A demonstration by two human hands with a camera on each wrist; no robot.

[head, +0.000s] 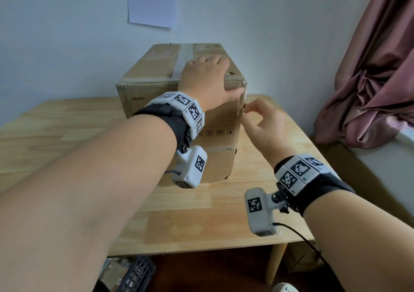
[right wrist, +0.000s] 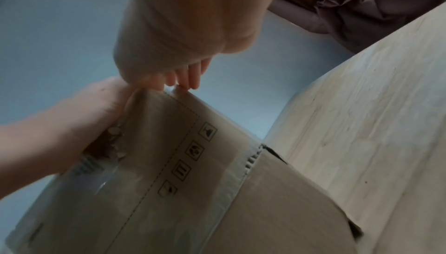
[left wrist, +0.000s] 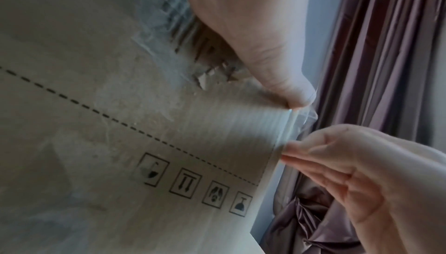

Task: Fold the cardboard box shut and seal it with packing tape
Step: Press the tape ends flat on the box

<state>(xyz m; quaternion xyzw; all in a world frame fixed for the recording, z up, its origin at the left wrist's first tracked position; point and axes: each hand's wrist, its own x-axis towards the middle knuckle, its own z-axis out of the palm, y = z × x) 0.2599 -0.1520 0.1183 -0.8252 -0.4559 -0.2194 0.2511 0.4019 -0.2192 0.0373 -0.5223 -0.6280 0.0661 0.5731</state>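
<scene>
A brown cardboard box (head: 156,72) stands closed on the wooden table (head: 67,123), with a pale tape strip (head: 182,61) along its top seam. My left hand (head: 208,76) lies flat on the box top near the front right corner. Its thumb (left wrist: 277,67) presses down the front face. Clear packing tape (left wrist: 296,124) wraps that corner and hangs down the right front edge. My right hand (head: 262,121) is at that edge and pinches the lower end of the clear tape between its fingertips (right wrist: 183,80). No tape roll is visible.
The box sits at the table's back, against the white wall with a paper sheet (head: 152,0). A pink curtain (head: 369,78) hangs bunched at the right. A black crate (head: 134,273) lies on the floor under the table's front edge.
</scene>
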